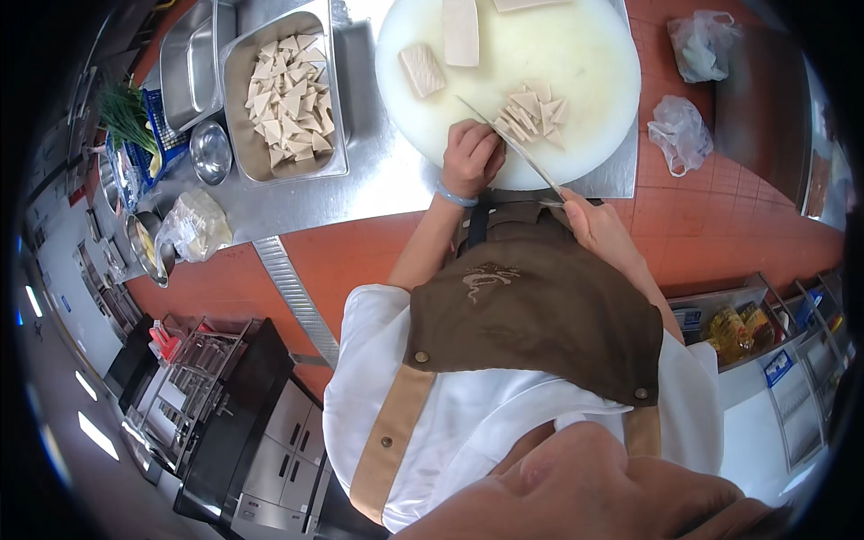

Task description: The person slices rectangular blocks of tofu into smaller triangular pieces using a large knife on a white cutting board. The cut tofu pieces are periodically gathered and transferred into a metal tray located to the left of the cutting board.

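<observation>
My right hand [597,226] is closed around the handle of a kitchen knife [523,150]. Its blade lies slantwise over the near part of a round white cutting board [594,81], beside the knuckles of my left hand [474,156]. The left fingers are curled down at the board; what is under them is hidden. Right of the blade lie thin, pale triangular slices [530,111] of a firm food, perhaps tofu. Farther back are a scored pale block [422,70], a longer block [461,32] and part of another at the top edge.
Left on the steel table [378,182] stands a steel pan [341,145] holding many pale triangles. Beyond it are an empty steel pan [189,67], a metal bowl [210,152], a blue basket [158,128] with greens and a plastic bag [196,225]. Two plastic bags [680,135] lie at the right.
</observation>
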Action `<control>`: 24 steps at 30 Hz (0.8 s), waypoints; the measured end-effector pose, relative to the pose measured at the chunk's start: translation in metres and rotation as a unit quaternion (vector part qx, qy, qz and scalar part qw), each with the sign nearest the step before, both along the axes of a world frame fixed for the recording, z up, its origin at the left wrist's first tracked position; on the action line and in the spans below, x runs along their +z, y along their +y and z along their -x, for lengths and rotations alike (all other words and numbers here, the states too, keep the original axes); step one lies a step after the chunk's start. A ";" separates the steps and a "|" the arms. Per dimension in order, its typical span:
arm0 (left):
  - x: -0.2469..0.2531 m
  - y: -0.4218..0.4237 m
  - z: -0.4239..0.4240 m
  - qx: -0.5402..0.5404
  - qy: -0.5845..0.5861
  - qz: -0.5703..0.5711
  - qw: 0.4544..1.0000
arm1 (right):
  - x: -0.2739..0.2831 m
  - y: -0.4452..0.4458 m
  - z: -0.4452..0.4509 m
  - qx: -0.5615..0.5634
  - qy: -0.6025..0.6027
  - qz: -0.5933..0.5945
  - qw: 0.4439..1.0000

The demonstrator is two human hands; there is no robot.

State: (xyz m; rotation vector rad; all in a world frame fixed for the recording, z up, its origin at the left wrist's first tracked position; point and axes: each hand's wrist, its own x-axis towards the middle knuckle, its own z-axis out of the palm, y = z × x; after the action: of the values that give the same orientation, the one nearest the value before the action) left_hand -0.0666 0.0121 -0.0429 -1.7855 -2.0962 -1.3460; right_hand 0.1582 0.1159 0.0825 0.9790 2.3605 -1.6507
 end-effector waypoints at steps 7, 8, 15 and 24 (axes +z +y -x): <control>-0.002 -0.001 -0.002 -0.001 0.000 0.001 1.000 | -0.018 -0.004 0.006 0.035 -0.087 -0.043 0.995; -0.002 -0.001 -0.002 0.000 -0.004 0.005 1.000 | -0.028 -0.006 0.013 0.029 -0.070 -0.072 0.994; 0.004 -0.005 0.003 -0.006 -0.021 0.016 1.000 | -0.025 0.014 0.026 -0.008 -0.054 0.025 0.998; 0.001 -0.009 0.000 -0.003 -0.029 0.014 0.999 | -0.008 -0.005 0.004 0.004 0.000 -0.013 1.000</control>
State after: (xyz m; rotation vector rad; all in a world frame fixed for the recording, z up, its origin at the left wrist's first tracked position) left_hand -0.0664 0.0033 -0.0419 -1.7853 -2.1508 -1.3931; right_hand 0.1544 0.1107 0.0749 0.9737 2.3883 -1.6207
